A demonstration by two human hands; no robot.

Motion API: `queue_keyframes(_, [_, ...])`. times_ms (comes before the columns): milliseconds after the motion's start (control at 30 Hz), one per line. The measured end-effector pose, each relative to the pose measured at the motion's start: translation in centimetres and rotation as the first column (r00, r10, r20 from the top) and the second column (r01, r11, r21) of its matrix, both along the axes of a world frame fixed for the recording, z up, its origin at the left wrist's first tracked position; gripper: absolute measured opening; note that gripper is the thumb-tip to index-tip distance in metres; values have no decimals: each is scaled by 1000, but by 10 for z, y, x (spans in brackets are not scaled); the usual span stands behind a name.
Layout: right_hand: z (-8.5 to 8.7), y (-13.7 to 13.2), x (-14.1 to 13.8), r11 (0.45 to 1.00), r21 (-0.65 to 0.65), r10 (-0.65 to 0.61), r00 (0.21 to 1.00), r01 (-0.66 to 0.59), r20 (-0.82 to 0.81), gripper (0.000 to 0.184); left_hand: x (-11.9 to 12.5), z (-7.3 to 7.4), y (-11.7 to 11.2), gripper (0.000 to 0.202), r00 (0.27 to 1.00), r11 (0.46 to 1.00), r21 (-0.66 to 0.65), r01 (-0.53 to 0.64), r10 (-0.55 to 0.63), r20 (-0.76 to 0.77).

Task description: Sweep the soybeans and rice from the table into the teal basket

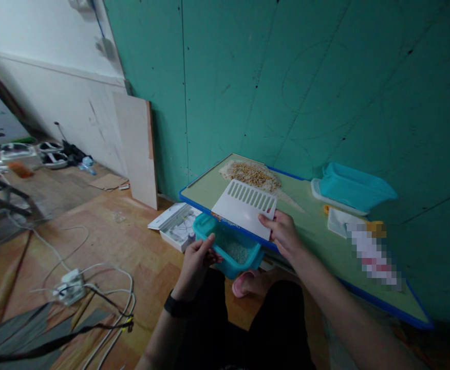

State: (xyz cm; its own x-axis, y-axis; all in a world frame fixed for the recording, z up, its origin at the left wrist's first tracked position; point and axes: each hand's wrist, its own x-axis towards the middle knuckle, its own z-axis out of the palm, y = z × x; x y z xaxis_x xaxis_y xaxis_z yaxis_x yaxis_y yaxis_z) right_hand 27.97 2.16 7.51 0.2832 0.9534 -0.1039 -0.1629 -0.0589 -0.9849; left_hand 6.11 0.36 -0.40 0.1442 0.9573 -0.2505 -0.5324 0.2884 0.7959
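Note:
My right hand point(284, 234) grips the near right edge of a white slotted plastic panel point(240, 210), thumb on top. A row of slots runs along the panel's far edge, close to a pile of yellow kernels and pale grains point(250, 173) on the table point(305, 231). Below the table's near edge, my left hand point(200, 254) is closed on the near left rim of a teal plastic tub point(232, 270). Pale granules point(235, 249) lie in the tub, and the tabletop and panel overhang its far side.
Another teal tub point(352, 187) stands on a white lid at the table's back right, near a white-and-yellow item point(336, 222) and a pixelated object. An open white box point(176, 228) sits on the floor. Cables and a power strip point(71, 288) lie left. A green wall point(305, 77) rises behind.

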Motion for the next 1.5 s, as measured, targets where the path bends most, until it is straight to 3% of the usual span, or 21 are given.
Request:
queue_keyframes(200, [0, 0, 6, 998, 29, -62, 998, 61, 26, 53, -1, -3, 2, 52, 1000, 1000, 0, -4, 4, -19])
queue_keyframes(500, [7, -14, 4, 999, 26, 28, 1000, -29, 5, 54, -2, -3, 1, 52, 1000, 1000, -1, -21, 21, -20])
queue_keyframes(633, [3, -37, 35, 981, 167, -116, 985, 95, 126, 52, -4, -5, 1, 54, 999, 999, -28, -43, 42, -33])
queue_keyframes(700, [-4, -56, 63, 940, 261, -296, 904, 219, 308, 51, -4, -4, 1, 54, 998, 998, -31, -46, 45, -34])
queue_keyframes(800, [-16, -92, 109, 859, 382, -512, 586, 340, 628, 49, -3, -1, -2, 51, 999, 999, -19, -35, 35, -32])
queue_keyframes(900, [-23, -125, 140, 794, 399, -563, 307, 459, 767, 55, 1, 4, -4, 53, 999, 1000, -9, -20, 19, -37])
queue_keyframes(1033, [-24, -144, 149, 718, 361, -512, 99, 595, 854, 60, 5, 4, -3, 54, 999, 999, -19, -27, 27, -39])
queue_keyframes(1100, [-23, -141, 148, 705, 383, -509, 51, 597, 859, 62, 6, 1, -1, 53, 999, 999, -26, -38, 37, -33])
queue_keyframes(1200, [-23, -127, 148, 709, 406, -521, 41, 576, 852, 63, 6, -8, 1, 52, 999, 999, -19, -42, 41, -22])
queue_keyframes(1500, [-20, -89, 161, 770, 417, -541, 148, 482, 828, 52, 2, -18, -3, 46, 1000, 1000, 27, -11, 11, -4])
